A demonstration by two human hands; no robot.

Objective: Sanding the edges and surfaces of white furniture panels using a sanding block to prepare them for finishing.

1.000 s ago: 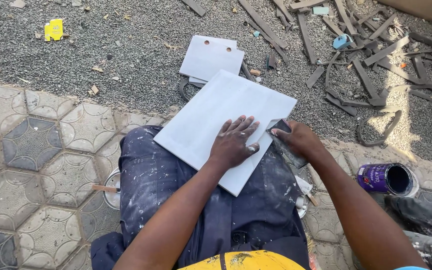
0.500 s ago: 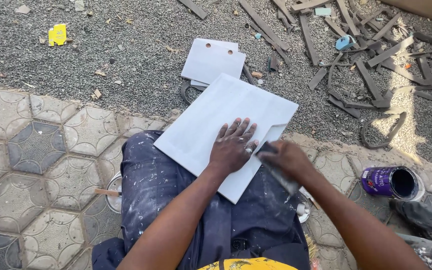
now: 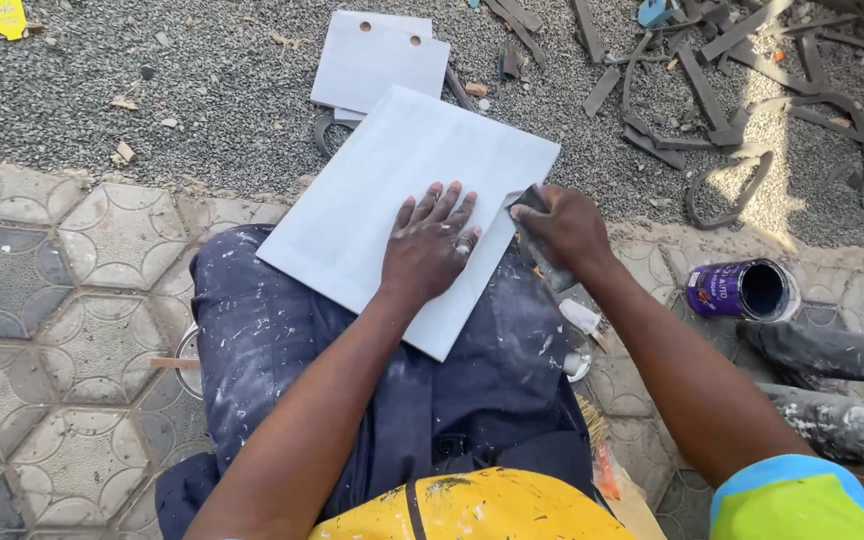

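Since earlier, the right hand (image 3: 564, 228), closed on a scraper (image 3: 532, 205), was drawn inward; the board (image 3: 372, 200) was pinned by the spread left hand (image 3: 427, 250); smoothing was judged underway, steady edge strokes required.

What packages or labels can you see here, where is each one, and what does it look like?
Paint can: lying on its side on the paving at right, round, purple label with pale print, dark open mouth.
Yellow scrap: on the gravel, top left corner, small, flat, bright yellow; too small to tell more.
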